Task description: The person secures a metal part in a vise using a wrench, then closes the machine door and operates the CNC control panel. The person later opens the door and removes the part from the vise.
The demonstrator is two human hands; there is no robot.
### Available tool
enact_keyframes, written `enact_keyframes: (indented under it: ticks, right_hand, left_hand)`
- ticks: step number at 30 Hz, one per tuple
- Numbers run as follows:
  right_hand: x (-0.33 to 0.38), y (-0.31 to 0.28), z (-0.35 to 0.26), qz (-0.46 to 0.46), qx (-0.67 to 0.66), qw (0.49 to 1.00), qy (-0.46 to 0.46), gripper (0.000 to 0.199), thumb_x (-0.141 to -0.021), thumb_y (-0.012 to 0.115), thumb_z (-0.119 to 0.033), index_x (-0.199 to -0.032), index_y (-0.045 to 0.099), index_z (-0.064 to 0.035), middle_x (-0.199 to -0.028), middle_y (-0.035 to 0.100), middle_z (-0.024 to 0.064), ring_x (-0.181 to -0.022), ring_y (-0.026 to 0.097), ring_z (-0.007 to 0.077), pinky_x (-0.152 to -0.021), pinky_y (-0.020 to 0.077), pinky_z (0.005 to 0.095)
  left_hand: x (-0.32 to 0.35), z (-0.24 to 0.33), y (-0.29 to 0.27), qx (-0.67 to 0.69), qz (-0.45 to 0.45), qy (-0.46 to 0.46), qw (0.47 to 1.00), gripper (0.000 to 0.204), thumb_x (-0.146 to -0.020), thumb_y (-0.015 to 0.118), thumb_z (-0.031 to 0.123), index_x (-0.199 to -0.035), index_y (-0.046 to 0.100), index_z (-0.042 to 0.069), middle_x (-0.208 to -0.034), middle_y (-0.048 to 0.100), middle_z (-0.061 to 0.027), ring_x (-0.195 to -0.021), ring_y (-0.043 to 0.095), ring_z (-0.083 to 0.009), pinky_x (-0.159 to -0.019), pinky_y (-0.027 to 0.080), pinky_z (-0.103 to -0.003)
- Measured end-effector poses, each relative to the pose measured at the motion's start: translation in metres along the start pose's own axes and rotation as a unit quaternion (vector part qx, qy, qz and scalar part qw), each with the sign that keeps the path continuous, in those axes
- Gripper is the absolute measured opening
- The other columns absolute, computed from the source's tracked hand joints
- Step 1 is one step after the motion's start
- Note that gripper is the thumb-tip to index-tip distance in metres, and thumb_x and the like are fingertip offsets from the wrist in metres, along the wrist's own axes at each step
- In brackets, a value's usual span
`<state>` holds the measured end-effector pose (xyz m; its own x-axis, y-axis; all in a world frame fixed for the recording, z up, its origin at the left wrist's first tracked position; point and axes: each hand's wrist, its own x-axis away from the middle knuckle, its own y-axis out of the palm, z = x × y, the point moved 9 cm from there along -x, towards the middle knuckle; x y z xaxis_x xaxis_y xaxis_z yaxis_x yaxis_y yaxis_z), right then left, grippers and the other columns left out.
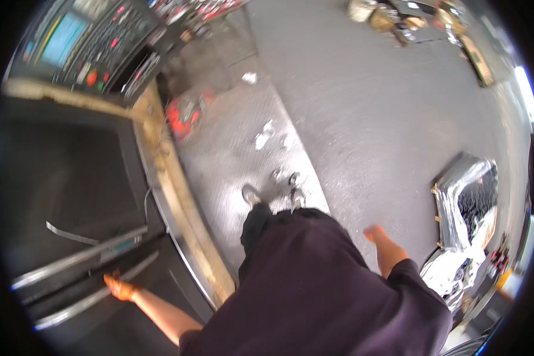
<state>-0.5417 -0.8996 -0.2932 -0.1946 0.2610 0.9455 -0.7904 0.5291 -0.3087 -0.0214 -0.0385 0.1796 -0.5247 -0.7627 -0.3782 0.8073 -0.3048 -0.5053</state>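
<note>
I see the left hand [120,288] by a silver rail [72,309] on the dark machine [65,154], the right hand [374,233] over grey floor [368,118]; I can't tell either grip. A pale mat [219,169] lies underfoot.

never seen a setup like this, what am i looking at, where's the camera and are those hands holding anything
There is no robot here, just a person with bare hands. The single picture comes from a camera worn on the head, looking down; its wide fisheye lens bends straight edges, and the picture is blurred.

The dark shirt is the wearer's own. The left hand is at a metal bar on a large dark machine; whether it touches or grips is unclear. The right hand is out over the grey floor, with nothing visible in it.

At upper left is a control panel with a lit screen. White scraps lie on the paler floor strip ahead.
</note>
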Motion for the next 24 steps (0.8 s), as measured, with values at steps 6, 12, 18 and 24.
enact_keyframes:
  ticks: [6,12,18,24]
  right_hand:
    - [-0.012,0.196,0.064,0.014,-0.282,0.951,0.127,0.038,-0.087,0.05,-0.037,-0.099,0.069,-0.0058,-0.103,0.069,0.0185,-0.095,0.066,0.0275,-0.084,0.0511,0.0433]
    - [0.048,0.11,-0.056,0.117,-0.503,0.846,0.133,0.05,-0.091,0.05,-0.044,-0.117,0.068,-0.0062,-0.127,0.063,0.0183,-0.122,0.058,0.0351,-0.1,0.0456,0.0429]
    - [0.106,0.056,-0.04,0.175,-0.561,0.799,0.124,0.054,-0.087,0.053,-0.044,-0.123,0.065,-0.0049,-0.127,0.062,0.0209,-0.124,0.056,0.0374,-0.103,0.0441,0.0419]
    - [0.133,0.074,0.019,0.228,-0.639,0.71,0.188,0.057,-0.087,0.054,-0.042,-0.126,0.061,-0.0002,-0.13,0.061,0.0219,-0.125,0.055,0.0356,-0.104,0.042,0.0388]
  left_hand:
    - [0.125,0.08,0.083,-0.029,0.031,0.236,0.971,0.047,-0.094,0.055,0.041,-0.114,0.068,0.002,-0.103,0.068,-0.0101,-0.096,0.061,-0.0224,-0.092,0.045,-0.038]
    - [0.31,0.091,0.172,0.044,-0.29,0.251,0.923,0.047,-0.093,0.052,0.041,-0.117,0.067,0.003,-0.11,0.065,-0.0114,-0.103,0.058,-0.0242,-0.096,0.044,-0.039]
    - [0.468,0.041,0.235,-0.016,-0.637,0.173,0.751,0.048,-0.093,0.049,0.04,-0.119,0.066,0.003,-0.118,0.063,-0.0126,-0.111,0.056,-0.0259,-0.1,0.043,-0.039]
    - [0.569,0.089,0.28,-0.08,-0.76,0.249,0.594,0.049,-0.093,0.046,0.04,-0.121,0.066,0.004,-0.125,0.06,-0.0139,-0.118,0.053,-0.0277,-0.103,0.041,-0.04]
